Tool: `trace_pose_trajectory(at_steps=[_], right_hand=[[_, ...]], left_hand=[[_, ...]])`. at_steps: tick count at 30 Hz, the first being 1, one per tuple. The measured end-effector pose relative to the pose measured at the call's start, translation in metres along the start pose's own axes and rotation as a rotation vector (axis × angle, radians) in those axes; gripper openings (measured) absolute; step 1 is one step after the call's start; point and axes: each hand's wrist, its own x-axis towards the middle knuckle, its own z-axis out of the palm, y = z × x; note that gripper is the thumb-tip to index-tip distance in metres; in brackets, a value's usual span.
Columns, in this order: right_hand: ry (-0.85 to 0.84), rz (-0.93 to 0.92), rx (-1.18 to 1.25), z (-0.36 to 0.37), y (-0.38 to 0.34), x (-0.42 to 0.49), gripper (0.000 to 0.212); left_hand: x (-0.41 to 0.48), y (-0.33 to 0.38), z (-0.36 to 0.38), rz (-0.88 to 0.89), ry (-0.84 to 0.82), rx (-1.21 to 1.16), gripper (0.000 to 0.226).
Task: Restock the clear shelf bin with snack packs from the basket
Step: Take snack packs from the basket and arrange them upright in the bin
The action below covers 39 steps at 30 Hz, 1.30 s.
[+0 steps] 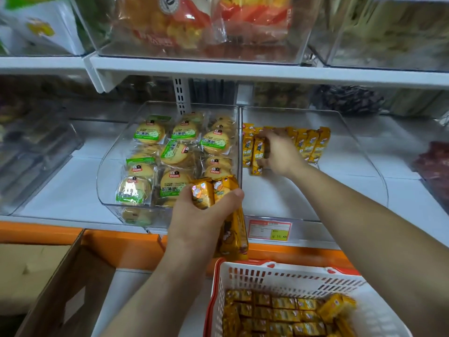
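Observation:
A clear shelf bin point(359, 152) on the white shelf holds a row of yellow snack packs point(309, 144) at its back. My right hand point(279, 154) reaches into this bin and grips one upright yellow pack point(258, 154) at the left of the row. My left hand point(206, 215) hovers at the shelf's front edge, gripping a bundle of yellow packs point(233, 229). The white basket point(267, 276) at the bottom right holds several more yellow packs point(279, 314).
A neighbouring clear bin point(107, 171) to the left is full of round green-labelled biscuit packs point(175, 152). A price tag point(269, 229) hangs on the shelf edge. An open cardboard box point(60, 288) stands at the lower left. Upper-shelf bins point(206, 27) overhang.

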Motion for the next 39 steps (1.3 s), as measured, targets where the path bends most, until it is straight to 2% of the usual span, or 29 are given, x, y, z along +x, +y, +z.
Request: trace_pose_trajectory(at_steps=[7,15,22,28,31,34,36,39], right_hand=[[0.054,-0.036,-0.116,-0.004,-0.011,0.009,0.069],[0.125,-0.096,-0.253,0.0,-0.007,0.01,0.063],[0.09,-0.096,-0.26,0.004,-0.004,0.016,0.063],[0.029,-0.015,-0.263,-0.026,-0.016,-0.004,0.065],[0.096,-0.009,-0.114,-0.059,-0.026,-0.042,0.056],[0.125,0.0,0.359,-0.089,-0.043,-0.107,0.028],[0.028,0.039,0.594,-0.104,-0.05,-0.159,0.017],[-0.154,0.106,0.764,-0.113,-0.057,-0.215,0.022]], left_hand=[[-0.001,0.0,-0.001,0.003,-0.003,-0.001,0.071],[-0.002,0.002,0.0,-0.024,-0.002,0.009,0.079],[-0.003,0.003,0.001,-0.027,-0.001,0.034,0.075],[-0.002,0.002,0.006,-0.137,-0.039,-0.026,0.067],[0.0,0.002,0.011,-0.233,-0.051,-0.162,0.039],[-0.003,0.002,0.021,-0.24,-0.069,-0.219,0.03],[-0.011,0.001,0.031,-0.196,-0.145,-0.231,0.033],[-0.021,-0.004,0.041,-0.107,-0.266,-0.219,0.041]])
